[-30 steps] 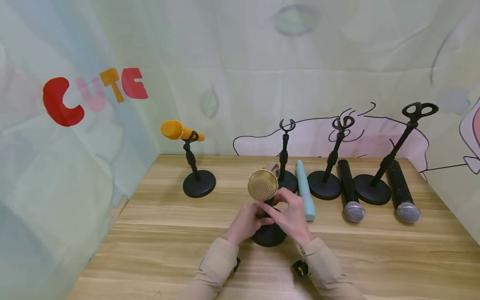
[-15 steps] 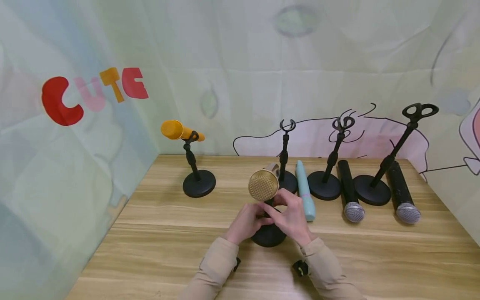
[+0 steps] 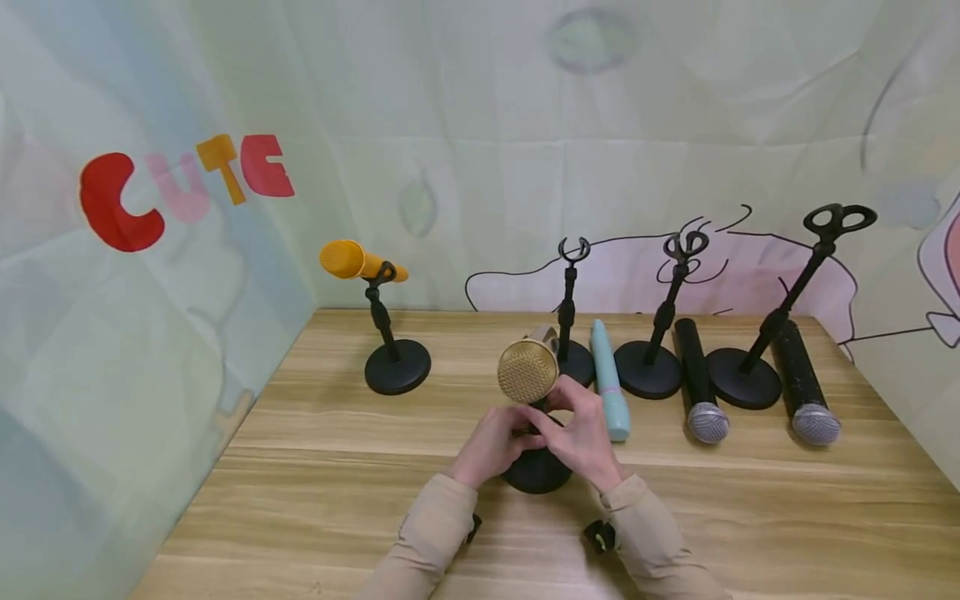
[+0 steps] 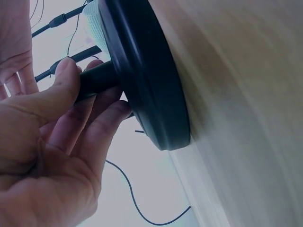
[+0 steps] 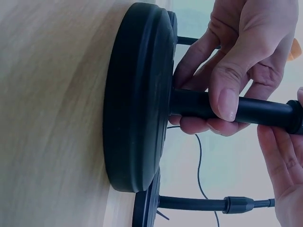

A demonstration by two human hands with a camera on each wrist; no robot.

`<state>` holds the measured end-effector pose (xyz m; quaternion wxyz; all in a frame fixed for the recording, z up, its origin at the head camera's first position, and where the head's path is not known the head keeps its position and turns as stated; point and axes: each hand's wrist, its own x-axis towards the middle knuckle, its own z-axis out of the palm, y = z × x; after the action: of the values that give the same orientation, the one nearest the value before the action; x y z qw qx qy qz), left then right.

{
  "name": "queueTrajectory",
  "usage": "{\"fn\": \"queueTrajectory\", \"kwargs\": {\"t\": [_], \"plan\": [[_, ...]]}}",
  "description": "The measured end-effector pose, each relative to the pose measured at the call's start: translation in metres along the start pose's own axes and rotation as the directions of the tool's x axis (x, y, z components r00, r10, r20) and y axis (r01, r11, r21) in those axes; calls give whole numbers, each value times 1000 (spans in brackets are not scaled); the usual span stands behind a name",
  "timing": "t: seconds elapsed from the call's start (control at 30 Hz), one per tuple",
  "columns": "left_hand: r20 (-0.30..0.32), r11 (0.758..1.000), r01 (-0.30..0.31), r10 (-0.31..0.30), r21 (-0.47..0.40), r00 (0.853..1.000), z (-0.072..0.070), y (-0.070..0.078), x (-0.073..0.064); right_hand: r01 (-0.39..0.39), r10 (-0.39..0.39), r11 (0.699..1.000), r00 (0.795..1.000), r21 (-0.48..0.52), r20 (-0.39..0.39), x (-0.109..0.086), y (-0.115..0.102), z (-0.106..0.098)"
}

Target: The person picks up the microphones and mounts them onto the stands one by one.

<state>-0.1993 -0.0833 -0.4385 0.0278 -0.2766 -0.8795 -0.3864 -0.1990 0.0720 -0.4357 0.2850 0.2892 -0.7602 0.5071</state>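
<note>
Microphone (image 3: pixel 528 371), gold, tops a black stand (image 3: pixel 536 477). The left hand (image 3: pixel 490 447) grips the lower pole (image 5: pixel 262 111); the right hand (image 3: pixel 587 435) pinches the collar (image 5: pixel 294 117) above.

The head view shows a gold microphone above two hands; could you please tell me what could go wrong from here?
The gold microphone sits high over the round base, so it might topple if the left hand jolts the pole it grips. The right hand looks close to the turquoise microphone and could perhaps knock it.

Microphone handle (image 3: pixel 547 337) — mostly behind gold head (image 3: pixel 527 372)
</note>
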Motion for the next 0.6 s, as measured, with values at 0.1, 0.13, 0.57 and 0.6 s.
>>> {"fn": "queueTrajectory", "kwargs": {"t": [0.1, 0.13, 0.57, 0.6], "plan": [[-3, 1000, -2, 2, 14, 1000, 0, 0, 1, 4, -4, 1000, 1000, -6, -2, 0, -1, 0], [-3, 1000, 0, 0, 19, 1000, 0, 0, 1, 5, -5, 1000, 1000, -10, -2, 0, -1, 0], [-1, 1000, -1, 1, 14, 1000, -1, -1, 0, 27, -27, 999, 1000, -31, 8, 2, -1, -1], [-3, 1000, 0, 0, 11, 1000, -1, 0, -1, 31, -31, 999, 999, -33, 13, 2, 0, -1]]}}
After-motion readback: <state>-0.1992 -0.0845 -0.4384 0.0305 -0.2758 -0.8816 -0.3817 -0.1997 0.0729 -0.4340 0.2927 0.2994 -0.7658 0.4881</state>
